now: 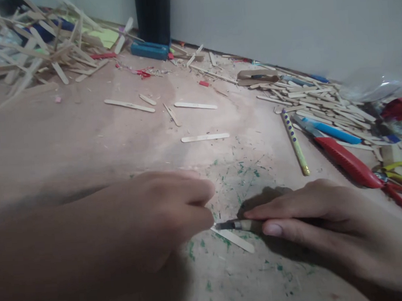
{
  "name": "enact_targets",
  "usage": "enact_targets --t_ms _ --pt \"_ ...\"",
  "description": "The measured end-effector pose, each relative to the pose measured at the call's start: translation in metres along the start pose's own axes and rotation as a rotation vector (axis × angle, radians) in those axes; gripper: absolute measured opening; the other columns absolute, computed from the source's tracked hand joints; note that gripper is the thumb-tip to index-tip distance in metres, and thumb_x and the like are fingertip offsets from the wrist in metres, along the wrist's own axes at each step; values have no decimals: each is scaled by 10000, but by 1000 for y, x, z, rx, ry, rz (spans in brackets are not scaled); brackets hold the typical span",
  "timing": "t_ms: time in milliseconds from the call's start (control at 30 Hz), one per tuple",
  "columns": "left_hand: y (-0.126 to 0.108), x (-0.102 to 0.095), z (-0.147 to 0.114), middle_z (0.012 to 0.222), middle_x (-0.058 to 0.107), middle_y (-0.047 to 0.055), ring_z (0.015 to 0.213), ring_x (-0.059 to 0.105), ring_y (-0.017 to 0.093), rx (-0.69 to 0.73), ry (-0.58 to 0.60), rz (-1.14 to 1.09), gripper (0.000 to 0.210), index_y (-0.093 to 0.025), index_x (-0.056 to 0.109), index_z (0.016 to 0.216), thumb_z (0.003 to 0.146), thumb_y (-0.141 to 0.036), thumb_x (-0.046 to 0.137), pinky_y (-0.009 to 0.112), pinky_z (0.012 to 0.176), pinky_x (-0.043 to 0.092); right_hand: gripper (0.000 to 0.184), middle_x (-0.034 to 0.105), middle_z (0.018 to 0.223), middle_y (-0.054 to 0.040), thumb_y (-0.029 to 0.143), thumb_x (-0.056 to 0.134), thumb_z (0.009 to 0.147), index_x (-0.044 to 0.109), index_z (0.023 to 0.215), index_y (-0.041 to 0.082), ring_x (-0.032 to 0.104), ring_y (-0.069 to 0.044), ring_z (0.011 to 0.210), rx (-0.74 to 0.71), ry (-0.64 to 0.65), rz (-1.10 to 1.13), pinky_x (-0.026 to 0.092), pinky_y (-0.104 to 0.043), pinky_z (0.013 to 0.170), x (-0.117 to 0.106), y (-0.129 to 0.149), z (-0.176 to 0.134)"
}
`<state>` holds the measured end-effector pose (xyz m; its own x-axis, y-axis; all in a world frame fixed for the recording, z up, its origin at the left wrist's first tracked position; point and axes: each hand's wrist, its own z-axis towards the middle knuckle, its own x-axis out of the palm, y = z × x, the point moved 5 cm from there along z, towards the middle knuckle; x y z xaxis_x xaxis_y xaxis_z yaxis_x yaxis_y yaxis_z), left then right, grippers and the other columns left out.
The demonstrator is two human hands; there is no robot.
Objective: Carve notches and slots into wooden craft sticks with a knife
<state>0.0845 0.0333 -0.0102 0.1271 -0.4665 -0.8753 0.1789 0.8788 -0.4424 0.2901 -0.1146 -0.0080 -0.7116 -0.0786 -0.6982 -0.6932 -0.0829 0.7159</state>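
Observation:
A pale popsicle stick (237,240) lies slanted on the table, its upper left end at the fingertips of my left hand (170,210). That hand is closed in a pinch on this end, though the curled fingers hide the grip itself. My right hand (312,225) is closed around the light handle of a craft knife (248,225). The knife points left, and its dark tip sits over the stick's end, close beside my left fingertips. Several cut or whole sticks, such as one popsicle stick (205,137), lie beyond my hands.
To the right are a dotted pencil (295,143), a red utility knife (348,160), red-and-yellow-handled pliers (400,180) and a pile of sticks (333,103). A stick structure (44,51) stands at back left, near a blue block (150,50). Green flecks mark the table (86,138).

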Motion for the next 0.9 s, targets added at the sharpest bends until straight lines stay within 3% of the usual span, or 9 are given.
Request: enact_targets --t_ms 133,233,467,633,767,900 --pt "-5 -3 0 1005 771 -18 880 690 173 53 -18 73 502 -217 764 959 920 197 483 333 830 509 262 1008 1166 -50 398 798 1251 1052 1249 335 997 -299 953 93 16 169 816 -301 731 -4 -5 -1" --pt "-3 -1 0 1084 820 -9 975 753 190 14 -36 122 596 -212 779 1040 979 238 393 338 921 538 222 1007 1139 -35 396 850 1209 1056 1281 355 995 -288 918 143 -58 187 801 -279 700 -12 -10 -1" --pt "11 6 1 1057 828 1 929 748 233 -7 -22 48 336 -253 728 993 956 65 625 356 822 581 183 1006 1147 -3 363 899 1201 1043 1298 421 991 -264 854 30 -219 -13 822 -270 742 -22 -9 -9" --pt "7 5 1 1057 800 -2 907 714 202 -24 -39 14 371 -234 743 982 904 121 669 328 766 534 256 1009 1188 -29 404 758 1302 1009 1346 383 1000 -292 902 -78 -162 -96 817 -321 683 -15 -2 -14" --pt "8 7 1 1076 809 -1 938 729 207 -27 -32 -24 338 -231 759 987 941 103 735 320 797 559 285 1010 1161 -10 404 704 1342 987 1362 385 987 -254 879 -121 -144 -198 801 -305 695 -11 3 -12" --pt "10 10 -1 1062 816 6 947 739 226 -18 -7 -30 333 -235 750 957 941 97 731 339 821 572 323 1006 1223 13 359 654 1363 925 1522 436 974 -227 903 -146 -129 -241 768 -309 712 -7 5 -14"
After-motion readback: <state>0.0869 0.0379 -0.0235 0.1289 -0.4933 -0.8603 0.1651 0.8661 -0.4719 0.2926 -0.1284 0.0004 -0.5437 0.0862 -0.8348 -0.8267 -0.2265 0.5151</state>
